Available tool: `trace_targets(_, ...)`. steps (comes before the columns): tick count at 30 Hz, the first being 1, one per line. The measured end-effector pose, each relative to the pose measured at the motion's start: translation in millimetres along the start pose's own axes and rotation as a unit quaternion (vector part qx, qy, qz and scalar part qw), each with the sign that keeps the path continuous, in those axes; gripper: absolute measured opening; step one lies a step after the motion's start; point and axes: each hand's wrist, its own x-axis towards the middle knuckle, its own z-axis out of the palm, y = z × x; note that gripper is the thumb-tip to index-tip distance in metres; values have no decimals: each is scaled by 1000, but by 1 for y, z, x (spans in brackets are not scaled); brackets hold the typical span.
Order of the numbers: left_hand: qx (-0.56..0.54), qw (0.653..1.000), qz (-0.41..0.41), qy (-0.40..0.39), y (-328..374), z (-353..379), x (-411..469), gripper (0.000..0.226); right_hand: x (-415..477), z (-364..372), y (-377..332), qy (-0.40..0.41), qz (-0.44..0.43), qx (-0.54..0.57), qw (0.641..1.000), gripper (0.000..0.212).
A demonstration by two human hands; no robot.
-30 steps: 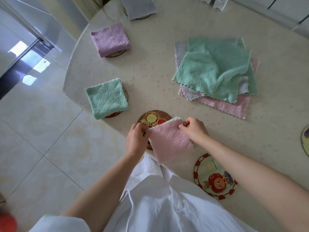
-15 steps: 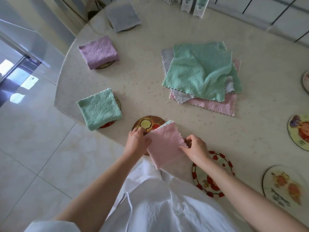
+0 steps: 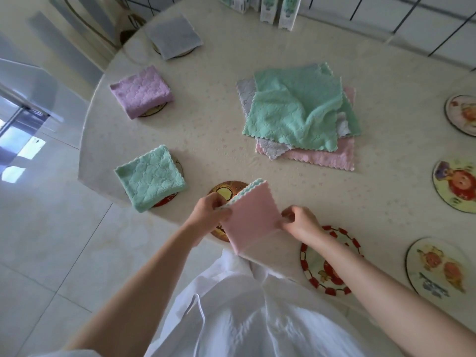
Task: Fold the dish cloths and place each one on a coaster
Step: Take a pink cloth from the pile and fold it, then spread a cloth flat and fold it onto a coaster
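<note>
I hold a folded pink dish cloth [image 3: 253,217] at the table's near edge. My left hand [image 3: 210,213] pinches its left side and my right hand [image 3: 300,224] pinches its right side. It partly covers a brown round coaster [image 3: 225,189]. A pile of unfolded cloths lies mid-table, with a green cloth [image 3: 296,112] on top. Three folded cloths sit on coasters at the left: a green one [image 3: 150,177], a purple one [image 3: 140,91] and a grey one [image 3: 173,36]. A bare red-rimmed coaster [image 3: 327,266] lies under my right forearm.
Three more bare picture coasters lie at the right: a near one [image 3: 438,267], a middle one [image 3: 454,185] and a far one [image 3: 462,113]. Cartons [image 3: 279,9] stand at the table's far edge by a tiled wall. A tiled floor lies to the left.
The cloth's far edge has lifted off the table and my right hand has slid down its right side toward me. The view has tilted, bringing the right-hand coasters in.
</note>
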Motion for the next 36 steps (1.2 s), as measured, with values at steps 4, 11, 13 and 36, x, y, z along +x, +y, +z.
trace_targets(4,-100,995,-11,10,-9,-20,2,19,0,6,-19,4,-30,34,999,41)
trace_targets(11,-139,985,-52,85,-26,-40,15,14,9,24,-43,11,-13,5,1000,34)
trace_targets(13,-132,984,-58,105,-31,-44,19,11,10,28,-44,27,6,20,999,32)
trace_targets(36,433,847,252,176,46,-2,70,27,65,-62,-2,97,-82,-64,990,10)
